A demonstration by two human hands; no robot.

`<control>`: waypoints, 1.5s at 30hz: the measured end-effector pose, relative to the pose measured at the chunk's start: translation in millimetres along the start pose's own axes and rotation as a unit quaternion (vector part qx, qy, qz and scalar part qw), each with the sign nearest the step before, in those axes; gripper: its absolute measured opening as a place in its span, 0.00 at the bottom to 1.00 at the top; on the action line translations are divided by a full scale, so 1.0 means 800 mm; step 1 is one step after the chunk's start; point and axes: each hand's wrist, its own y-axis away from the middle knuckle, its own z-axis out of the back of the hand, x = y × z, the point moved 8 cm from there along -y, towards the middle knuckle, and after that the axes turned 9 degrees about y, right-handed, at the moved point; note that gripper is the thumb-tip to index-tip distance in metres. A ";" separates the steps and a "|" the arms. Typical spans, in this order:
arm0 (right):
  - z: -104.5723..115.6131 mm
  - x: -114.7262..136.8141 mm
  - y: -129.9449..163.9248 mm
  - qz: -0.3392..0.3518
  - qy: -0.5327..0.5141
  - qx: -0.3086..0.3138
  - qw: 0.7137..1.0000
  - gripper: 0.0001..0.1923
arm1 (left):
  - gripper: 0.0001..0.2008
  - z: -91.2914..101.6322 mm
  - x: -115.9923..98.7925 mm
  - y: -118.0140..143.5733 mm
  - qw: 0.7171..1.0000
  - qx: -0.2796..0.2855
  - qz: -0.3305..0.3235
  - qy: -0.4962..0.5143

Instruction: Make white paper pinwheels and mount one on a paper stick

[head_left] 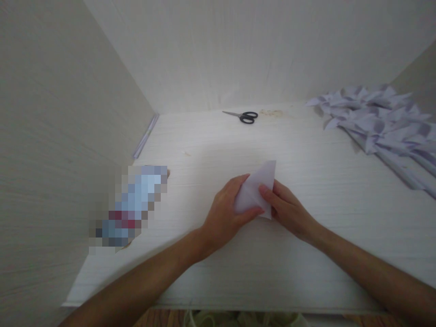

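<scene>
A folded piece of white paper (254, 188) is held between both hands above the middle of the white table. My left hand (226, 206) grips its left side, thumb along the lower edge and fingers behind. On the right side, my right hand (288, 206) pinches the paper with the thumb on its face and the other fingers behind it. A pointed corner sticks up at the top right. Fold lines cross the face. The back of the paper is hidden.
Scissors with black handles (248, 117) lie by the back wall. Many folded paper pinwheel-like shapes (374, 113) with paper sticks are heaped at the right. Thin paper sticks (146, 136) lie along the left wall. A blurred-out bluish object (136, 200) rests at the left.
</scene>
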 end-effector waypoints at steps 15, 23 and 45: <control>0.010 0.021 0.000 0.033 0.062 -0.016 0.997 0.15 | 0.30 -0.003 0.000 0.000 0.981 0.054 -0.022 0.183; 0.031 0.021 0.004 -0.054 0.175 -0.098 0.978 0.10 | 0.32 -0.032 -0.001 0.007 0.913 0.193 0.076 0.351; 0.024 0.015 0.007 -0.049 0.181 -0.069 0.980 0.17 | 0.40 -0.018 0.010 0.005 0.939 0.136 0.077 0.306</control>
